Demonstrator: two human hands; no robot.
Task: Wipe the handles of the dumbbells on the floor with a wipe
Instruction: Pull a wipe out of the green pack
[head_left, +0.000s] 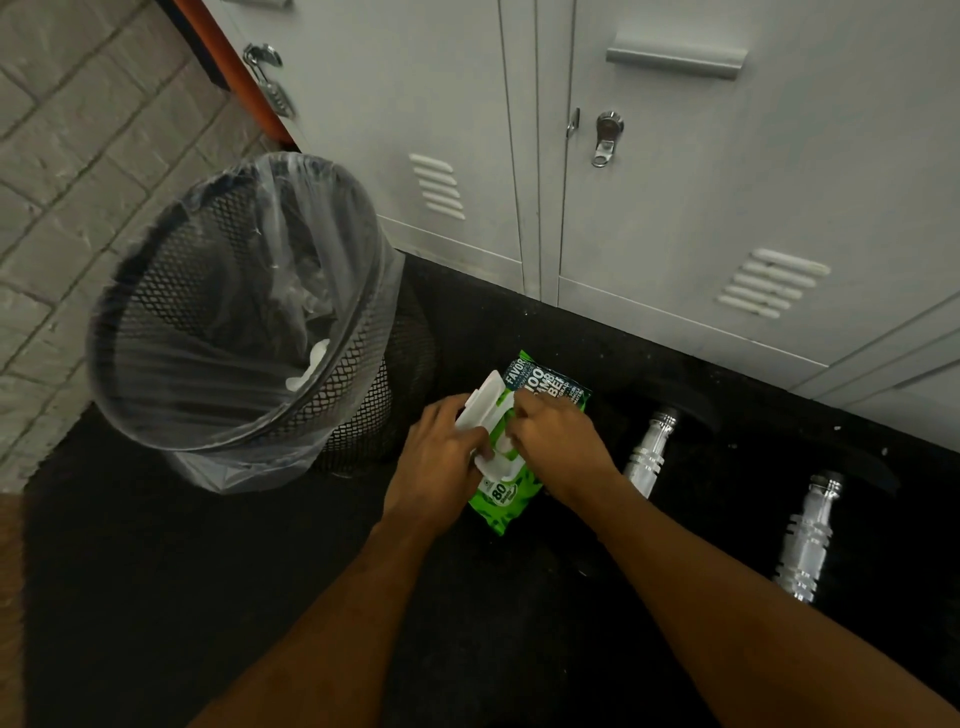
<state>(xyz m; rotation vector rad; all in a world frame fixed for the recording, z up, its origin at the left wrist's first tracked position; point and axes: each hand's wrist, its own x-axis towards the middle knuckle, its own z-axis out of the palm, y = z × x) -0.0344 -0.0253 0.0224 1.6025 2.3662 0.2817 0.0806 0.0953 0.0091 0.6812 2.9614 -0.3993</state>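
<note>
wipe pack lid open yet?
Yes, the white flip lid stands raised off the green wipe pack, held by the left hand.

Gym locker rm: grey metal lockers (675, 182) w/ latches, black rubber floor (156, 597), dumbbells (649, 457).

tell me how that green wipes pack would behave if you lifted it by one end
The green wipes pack looks like soft film, so it would probably sag rather than stay stiff. Its open white flip lid would likely flap. It lies flat, so rolling seems unlikely.
</note>
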